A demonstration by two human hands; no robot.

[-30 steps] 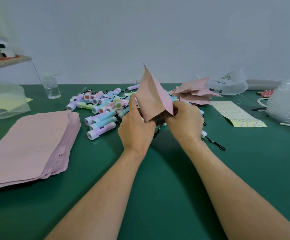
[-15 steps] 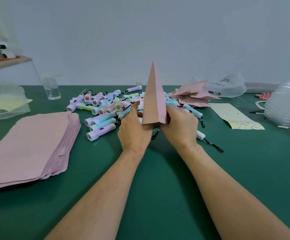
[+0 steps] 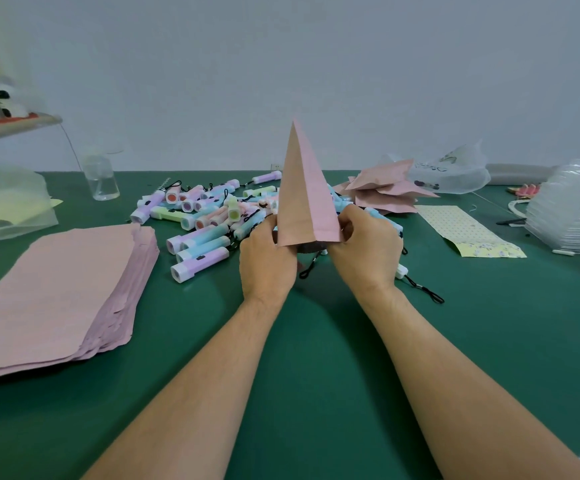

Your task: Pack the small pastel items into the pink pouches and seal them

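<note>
A pink pouch [image 3: 302,199] stands upright on its mouth end above the green table, its far corner pointing up. My left hand [image 3: 266,261] pinches the pouch's lower left edge and my right hand [image 3: 363,247] pinches its lower right edge. A black cord [image 3: 311,268] hangs out under the pouch between my hands. A heap of small pastel flashlights [image 3: 205,220] with black cords lies just behind my hands. A flat stack of pink pouches [image 3: 56,296] lies at the left. Several filled pink pouches [image 3: 385,194] are piled at the back right.
A clear cup [image 3: 101,178] stands at the back left beside a clear plastic bag [image 3: 4,206]. A dotted yellow paper strip [image 3: 468,233], a white plastic bag [image 3: 451,174] and a stack of clear plastic trays [image 3: 572,209] lie at the right. The green table [image 3: 316,375] spreads in front.
The pouch has swung from tilted left to standing upright and edge-on between my hands. Both hands have shifted slightly along its lower edge.
</note>
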